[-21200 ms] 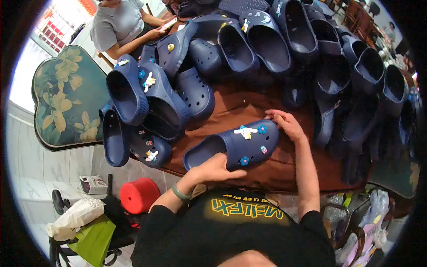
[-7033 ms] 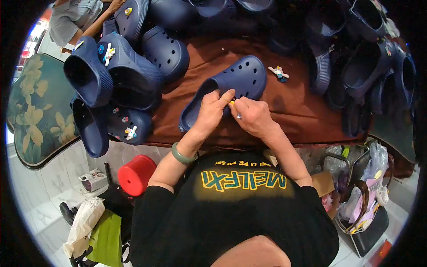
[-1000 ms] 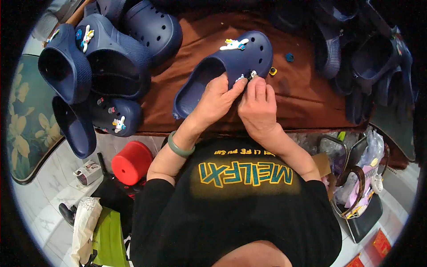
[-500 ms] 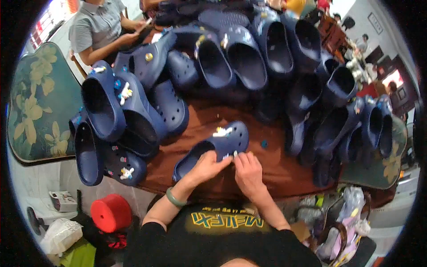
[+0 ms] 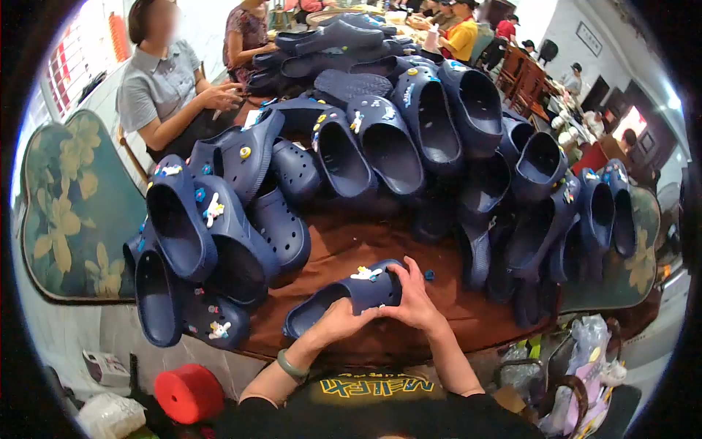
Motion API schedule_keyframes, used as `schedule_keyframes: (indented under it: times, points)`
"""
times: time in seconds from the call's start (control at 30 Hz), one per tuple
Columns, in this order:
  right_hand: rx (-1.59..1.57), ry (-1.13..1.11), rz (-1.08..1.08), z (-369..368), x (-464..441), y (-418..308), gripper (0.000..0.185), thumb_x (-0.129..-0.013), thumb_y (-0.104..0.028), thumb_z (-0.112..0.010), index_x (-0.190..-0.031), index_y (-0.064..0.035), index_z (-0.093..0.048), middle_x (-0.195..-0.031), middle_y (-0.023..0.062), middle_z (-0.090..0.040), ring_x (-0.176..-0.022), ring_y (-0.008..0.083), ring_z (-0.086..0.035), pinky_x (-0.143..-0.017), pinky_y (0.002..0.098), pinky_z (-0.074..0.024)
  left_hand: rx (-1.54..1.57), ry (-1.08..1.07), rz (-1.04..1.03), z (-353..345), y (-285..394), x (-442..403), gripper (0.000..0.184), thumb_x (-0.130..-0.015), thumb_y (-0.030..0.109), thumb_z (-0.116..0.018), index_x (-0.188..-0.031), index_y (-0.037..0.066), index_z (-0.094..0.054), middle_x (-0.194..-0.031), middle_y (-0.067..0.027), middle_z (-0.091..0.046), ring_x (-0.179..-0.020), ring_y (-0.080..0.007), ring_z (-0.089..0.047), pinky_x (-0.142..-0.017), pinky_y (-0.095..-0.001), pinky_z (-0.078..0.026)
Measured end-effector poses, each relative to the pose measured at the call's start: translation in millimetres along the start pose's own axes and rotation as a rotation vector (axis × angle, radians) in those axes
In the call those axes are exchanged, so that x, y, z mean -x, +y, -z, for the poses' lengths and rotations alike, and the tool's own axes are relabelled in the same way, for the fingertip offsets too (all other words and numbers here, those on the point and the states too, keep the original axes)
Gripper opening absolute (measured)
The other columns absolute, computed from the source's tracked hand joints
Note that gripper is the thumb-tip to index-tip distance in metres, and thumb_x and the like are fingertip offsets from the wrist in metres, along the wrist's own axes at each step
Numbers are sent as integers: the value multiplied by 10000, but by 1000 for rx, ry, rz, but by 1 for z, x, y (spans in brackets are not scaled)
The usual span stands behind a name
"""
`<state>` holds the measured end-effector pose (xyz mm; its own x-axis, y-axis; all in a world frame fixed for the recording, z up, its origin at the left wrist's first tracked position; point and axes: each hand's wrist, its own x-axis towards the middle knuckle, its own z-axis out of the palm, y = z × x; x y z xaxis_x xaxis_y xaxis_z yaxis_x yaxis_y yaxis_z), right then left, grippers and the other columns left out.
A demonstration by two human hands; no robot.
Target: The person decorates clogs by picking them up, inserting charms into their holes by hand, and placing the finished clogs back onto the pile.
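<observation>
A navy clog (image 5: 374,291) lies on the brown cloth, its toe to the right, with a white character charm (image 5: 365,274) on its upper. My left hand (image 5: 340,322) grips the clog's near side, fingers inside the opening and thumb over the edge. Around the toe, my right hand (image 5: 414,296) is curved with its fingers spread, its thumb meeting the left thumb at the near side. A small white bit shows by the thumbs, too small to make out. Just right of my right hand, a blue charm (image 5: 429,275) lies on the cloth.
Many navy clogs (image 5: 395,150) are piled behind and to both sides on the brown cloth (image 5: 351,227). A person in a grey shirt (image 5: 157,91) sits at the back left. A red stool (image 5: 189,394) stands at lower left; bags (image 5: 585,380) sit at lower right.
The view has tilted up, showing more of the pile and the people behind. My right hand has gone from a pinch at the clog's near side to spread fingers around its toe.
</observation>
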<state>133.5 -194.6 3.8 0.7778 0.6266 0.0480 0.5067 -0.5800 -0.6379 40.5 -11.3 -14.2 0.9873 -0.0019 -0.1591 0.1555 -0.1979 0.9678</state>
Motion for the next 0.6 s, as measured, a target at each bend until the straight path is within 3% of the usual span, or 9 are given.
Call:
schedule_keyframes:
  times: [0.1,0.2,0.3,0.4,0.5,0.6]
  points:
    - [-221,-68,13,1,-7,0,911,-587,-250,-868,-1362,-156,-398,-1475,269,-198,-1341,469,-263,-1117,492,-272,-74,-11,73,-1,-13,-3,482,-847,346,-697,-1142,-25,-615,-1045,-145,-678,-985,-239,-638,-867,-364,-485]
    - [-86,-57,-35,-6,-7,0,913,-587,-287,-876,-1361,-197,-401,-1452,252,-242,-1353,458,-264,-1122,485,-275,-148,-44,135,1,-7,-5,453,-863,303,-688,-1158,-31,-604,-1065,-128,-672,-990,-216,-632,-872,-359,-488]
    - [-58,-25,-48,-11,-7,1,902,-586,-297,-875,-1359,-228,-414,-1458,237,-243,-1336,457,-294,-1117,488,-282,-39,43,-57,-8,-30,-9,570,-833,456,-678,-1022,-81,-647,-884,-291,-674,-911,-409,-671,-773,-440,-520]
    - [-22,-26,-59,-10,-4,1,857,-609,-306,-862,-1352,-231,-441,-1476,219,-235,-1323,451,-315,-1110,493,-288,22,70,-105,-13,-46,-14,575,-835,452,-678,-1040,-84,-641,-909,-298,-671,-946,-411,-662,-791,-439,-515]
    - [74,-6,-64,-5,3,-7,798,-652,-312,-838,-1347,-195,-464,-1481,219,-251,-1315,438,-335,-1095,496,-299,-37,-30,77,-5,-34,-12,409,-892,168,-655,-1241,-18,-550,-1153,-91,-626,-1064,-169,-587,-926,-323,-469]
    - [122,62,131,4,10,0,680,-752,-295,-760,-1339,-114,-467,-1439,207,-341,-1292,412,-374,-1051,501,-333,122,-82,-17,-3,-27,-11,426,-895,145,-648,-1268,-17,-524,-1176,-83,-611,-1078,-163,-576,-942,-313,-458]
